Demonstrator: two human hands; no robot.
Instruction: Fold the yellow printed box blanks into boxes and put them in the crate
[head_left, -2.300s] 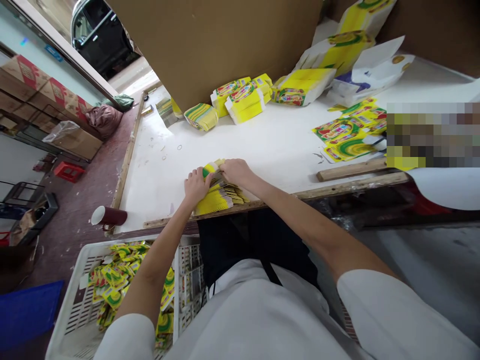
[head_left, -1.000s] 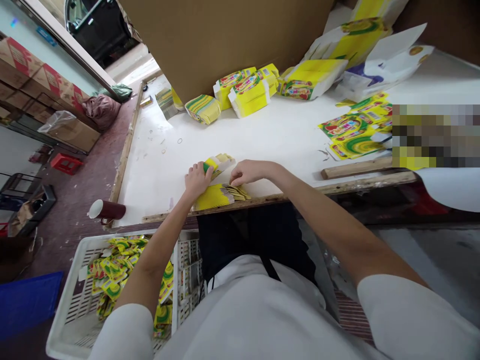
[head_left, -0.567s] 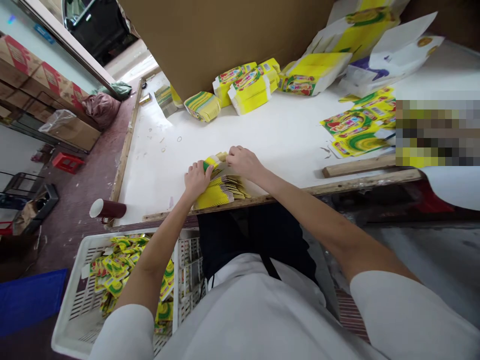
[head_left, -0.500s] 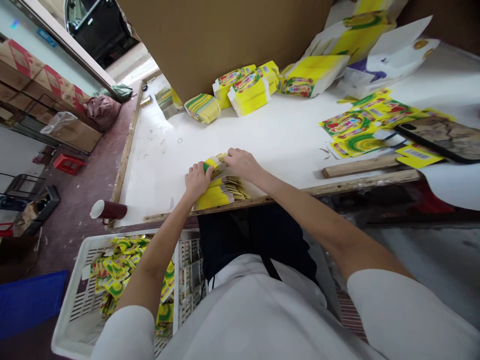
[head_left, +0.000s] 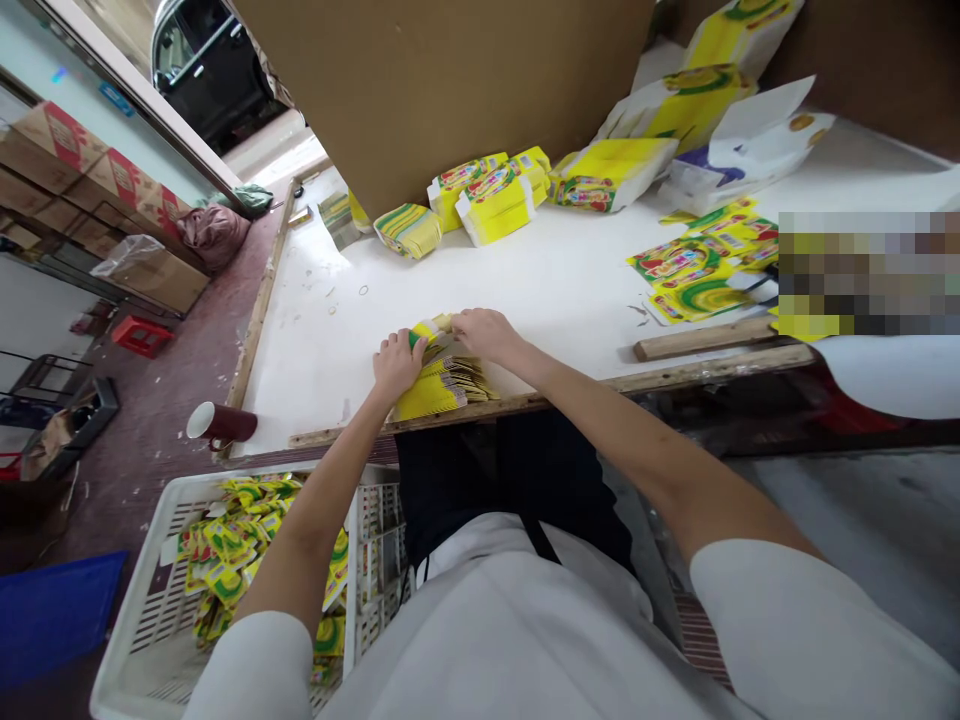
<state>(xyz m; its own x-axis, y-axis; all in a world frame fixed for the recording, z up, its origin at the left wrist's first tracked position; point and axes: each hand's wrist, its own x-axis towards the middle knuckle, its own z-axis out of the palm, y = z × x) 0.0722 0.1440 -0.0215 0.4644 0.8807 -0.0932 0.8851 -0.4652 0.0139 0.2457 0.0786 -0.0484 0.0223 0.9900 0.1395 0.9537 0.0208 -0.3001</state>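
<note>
Near the table's front edge, my left hand (head_left: 397, 362) closes round one end of a small yellow-and-green carton (head_left: 427, 330). The fingers of my right hand (head_left: 484, 332) pinch the pale flap at the carton's other end. Just below both hands, a fanned stack of flat yellow cartons (head_left: 435, 390) lies along the wooden edge. Part of the held carton is hidden behind my fingers.
A white crate (head_left: 161, 560) with yellow packs stands below the table on the left. On the table corner is a dark red mug (head_left: 232, 424). Bundled yellow cartons (head_left: 495, 200) line a big cardboard box (head_left: 465, 80). Loose flat cartons (head_left: 690, 262) and a wooden strip (head_left: 705, 338) lie right.
The camera view has turned slightly, so the surroundings sit a little differently. Both hands keep their grip on the carton with hardly any movement. A blurred patch now covers the far right.
</note>
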